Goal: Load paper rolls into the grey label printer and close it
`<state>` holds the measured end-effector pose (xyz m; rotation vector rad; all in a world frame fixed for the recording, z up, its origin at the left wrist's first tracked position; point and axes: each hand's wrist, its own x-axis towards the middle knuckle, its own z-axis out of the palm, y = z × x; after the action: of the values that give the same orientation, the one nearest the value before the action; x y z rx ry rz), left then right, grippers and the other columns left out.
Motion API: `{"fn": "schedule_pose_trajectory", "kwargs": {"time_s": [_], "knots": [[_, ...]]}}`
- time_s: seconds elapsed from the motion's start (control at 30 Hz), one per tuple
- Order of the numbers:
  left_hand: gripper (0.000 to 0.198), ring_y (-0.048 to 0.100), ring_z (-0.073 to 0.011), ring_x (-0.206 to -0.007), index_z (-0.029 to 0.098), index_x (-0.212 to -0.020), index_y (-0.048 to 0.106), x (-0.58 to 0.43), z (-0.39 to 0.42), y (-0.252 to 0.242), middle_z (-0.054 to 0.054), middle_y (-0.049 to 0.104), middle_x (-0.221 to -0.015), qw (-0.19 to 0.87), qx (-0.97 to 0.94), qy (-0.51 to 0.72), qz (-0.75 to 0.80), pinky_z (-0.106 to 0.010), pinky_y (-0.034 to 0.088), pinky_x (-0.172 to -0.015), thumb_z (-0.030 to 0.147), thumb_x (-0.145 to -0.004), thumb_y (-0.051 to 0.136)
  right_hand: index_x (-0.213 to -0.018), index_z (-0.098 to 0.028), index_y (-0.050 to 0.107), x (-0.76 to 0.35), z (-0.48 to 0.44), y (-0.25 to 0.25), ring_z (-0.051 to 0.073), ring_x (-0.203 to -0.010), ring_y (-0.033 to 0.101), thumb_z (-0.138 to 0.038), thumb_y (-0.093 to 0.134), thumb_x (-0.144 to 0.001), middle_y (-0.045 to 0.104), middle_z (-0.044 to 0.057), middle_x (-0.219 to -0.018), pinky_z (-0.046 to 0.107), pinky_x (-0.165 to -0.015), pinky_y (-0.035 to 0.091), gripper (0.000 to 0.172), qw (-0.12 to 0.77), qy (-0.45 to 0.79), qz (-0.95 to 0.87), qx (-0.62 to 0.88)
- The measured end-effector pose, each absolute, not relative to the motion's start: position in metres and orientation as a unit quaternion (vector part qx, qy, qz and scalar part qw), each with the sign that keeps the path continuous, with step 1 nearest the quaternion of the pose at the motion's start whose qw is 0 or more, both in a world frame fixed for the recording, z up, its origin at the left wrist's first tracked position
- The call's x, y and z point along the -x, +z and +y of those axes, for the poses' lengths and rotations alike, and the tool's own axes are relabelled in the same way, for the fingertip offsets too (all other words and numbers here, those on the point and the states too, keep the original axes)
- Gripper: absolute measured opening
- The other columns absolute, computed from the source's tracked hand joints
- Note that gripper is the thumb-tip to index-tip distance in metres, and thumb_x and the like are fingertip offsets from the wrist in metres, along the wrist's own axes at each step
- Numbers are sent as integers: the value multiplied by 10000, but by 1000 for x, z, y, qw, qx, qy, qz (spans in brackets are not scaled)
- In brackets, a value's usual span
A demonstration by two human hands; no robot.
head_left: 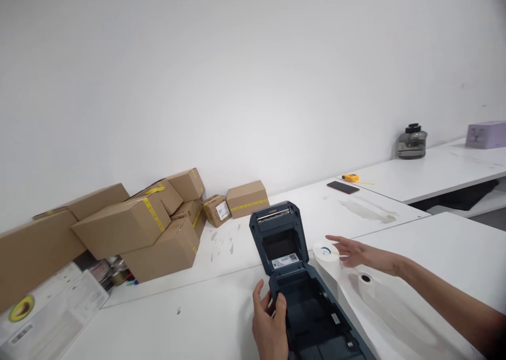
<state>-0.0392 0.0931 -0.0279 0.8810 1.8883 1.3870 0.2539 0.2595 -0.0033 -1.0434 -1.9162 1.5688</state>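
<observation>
Head view shows my left hand (pixel 269 318) at the near edge of the desk (pixel 177 318), thumb and fingers curled onto the left wall of the label printer (pixel 312 318), pinching it just below the hinge. The printer's lid (pixel 279 231) stands open and tilted back, and the bay under it is bare. My right hand (pixel 353 252) lies just right of the printer, fingers stretched out and slightly spread, their tips touching the side of a white paper roll (pixel 326 252) that stands on its flat end beside the lid. A second roll (pixel 366 279) stands nearer to me, under my forearm.

Left of the printer the desk is bare white surface out to the cardboard boxes (pixel 134 228) heaped at the far left corner against the wall. Behind the lid the top runs open to the far edge, where a phone (pixel 342 187) and a yellow tape measure (pixel 350 177) lie well apart from my hands.
</observation>
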Motion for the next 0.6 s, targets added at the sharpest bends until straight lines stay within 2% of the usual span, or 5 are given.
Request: {"fn": "schedule_pose_trajectory", "kwargs": {"time_s": [0.13, 0.27, 0.37, 0.5, 0.6], "knots": [[752, 619, -289, -1176, 237, -1412, 405, 43, 92, -26, -147, 656, -1287, 340, -351, 503, 713, -376, 437, -957, 600, -782, 595, -1282, -252, 629, -296, 248, -10, 338, -1383, 449, -488, 720, -740, 554, 135, -1430, 449, -1143, 343, 598, 231, 577, -694, 363], [741, 613, -291, -1192, 218, -1414, 415, 46, 89, -24, -162, 656, -1283, 333, -367, 498, 712, -390, 425, -982, 584, -795, 594, -1211, -268, 650, -297, 218, -24, 348, -1333, 495, -526, 742, -729, 594, 107, -1382, 448, -1078, 415, 554, 210, 564, -699, 386], [714, 625, -281, -1175, 208, -1410, 422, 45, 87, -23, -153, 679, -1249, 326, -376, 506, 704, -385, 421, -986, 561, -811, 583, -1142, -236, 657, -281, 197, -34, 340, -1131, 623, -630, 643, -788, 685, 106, -1164, 461, -978, 479, 529, 239, 552, -697, 391], [647, 642, -279, -1141, 186, -1378, 452, 42, 85, -20, -164, 701, -1207, 308, -385, 511, 704, -377, 425, -967, 508, -829, 568, -1153, -219, 652, -270, 186, -20, 311, -1001, 651, -833, 558, -701, 690, 110, -1057, 410, -871, 499, 768, 291, 597, -673, 326], [590, 649, -276, -1128, 185, -1360, 448, 41, 84, -19, -159, 716, -1179, 301, -395, 509, 703, -371, 432, -950, 482, -858, 533, -1193, -196, 638, -255, 179, 17, 280, -913, 652, -867, 572, -643, 683, 110, -1018, 377, -793, 485, 870, 255, 619, -708, 225]]}}
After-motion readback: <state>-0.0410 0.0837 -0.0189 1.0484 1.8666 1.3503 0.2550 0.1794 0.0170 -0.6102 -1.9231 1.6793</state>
